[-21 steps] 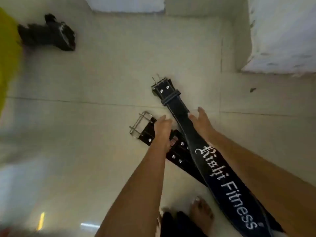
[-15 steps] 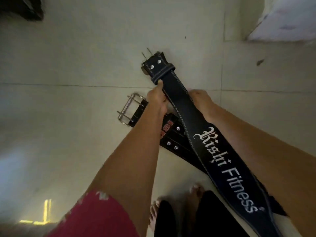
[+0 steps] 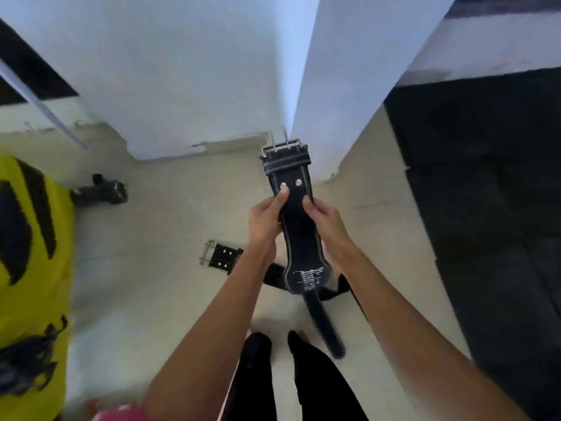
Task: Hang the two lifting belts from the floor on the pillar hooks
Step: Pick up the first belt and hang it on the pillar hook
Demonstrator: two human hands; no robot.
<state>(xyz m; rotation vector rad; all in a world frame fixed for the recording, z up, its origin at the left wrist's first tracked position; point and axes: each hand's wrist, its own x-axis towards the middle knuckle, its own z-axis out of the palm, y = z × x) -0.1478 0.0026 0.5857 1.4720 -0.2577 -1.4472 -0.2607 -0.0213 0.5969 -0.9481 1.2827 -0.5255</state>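
Note:
A black lifting belt [image 3: 300, 238] with white stitching and white lettering is lifted off the floor, its steel buckle end up near the white pillar [image 3: 349, 86]. My left hand [image 3: 265, 220] and my right hand [image 3: 326, 221] both grip it just below the two rivets. Its tail hangs down between my arms toward the floor. The second black belt [image 3: 223, 260] lies on the floor below my left wrist, steel buckle at its left end, its rest hidden behind my arm. No hooks are visible on the pillar.
A yellow and black object [image 3: 30, 253] fills the left edge. A small dark item [image 3: 103, 191] lies on the cream tiles near the wall base. Black flooring [image 3: 485, 223] covers the right side. My legs in black trousers [image 3: 288, 381] stand below.
Both hands have raised the lettered belt off the floor, buckle end up toward the pillar. The view has risen with them; the other belt stays on the tiles.

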